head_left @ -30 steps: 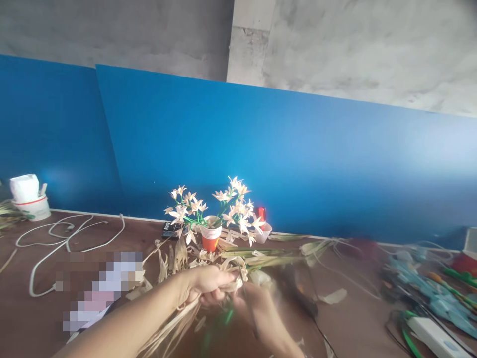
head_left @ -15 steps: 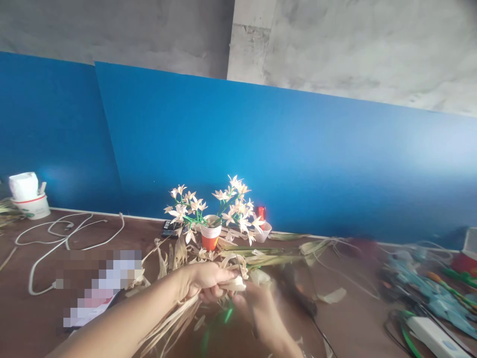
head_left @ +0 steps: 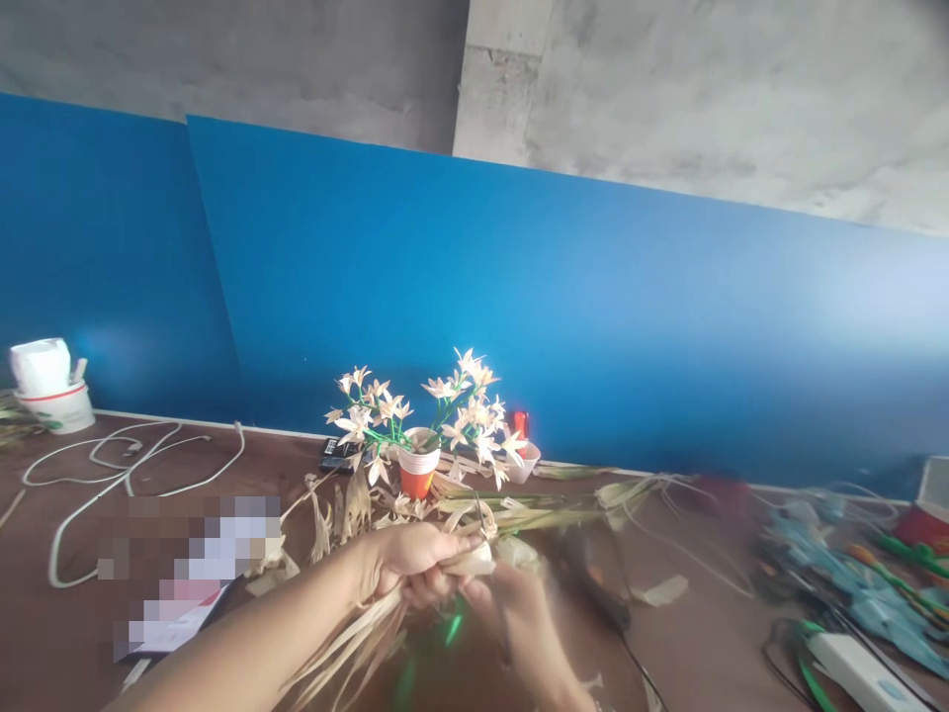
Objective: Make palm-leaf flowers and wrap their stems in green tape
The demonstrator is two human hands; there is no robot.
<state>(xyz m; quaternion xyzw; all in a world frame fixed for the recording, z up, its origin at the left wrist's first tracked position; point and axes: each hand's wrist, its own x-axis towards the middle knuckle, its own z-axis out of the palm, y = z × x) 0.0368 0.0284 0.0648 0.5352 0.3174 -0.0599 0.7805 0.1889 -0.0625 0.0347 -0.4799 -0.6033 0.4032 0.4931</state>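
Observation:
My left hand is closed around a bunch of dried corn husk strips, whose loose ends hang down toward the lower left. At the front of that grip a pale folded husk piece sticks out to the right. My right hand is close against this piece, fingers curled in a pinch; what lies between them is hidden and partly blurred. Just beyond stands a red and white paper cup with husk flowers on green stems. More dried husks lie around its base.
To the left are a blurred-out phone, a coiled white cable and a white tub. On the right lie a white power strip, cords and a light-blue crumpled heap. A blue partition backs the table.
The view has shifted slightly. Both hands stay together at the husk piece, which has moved a little to the right with the left fingers.

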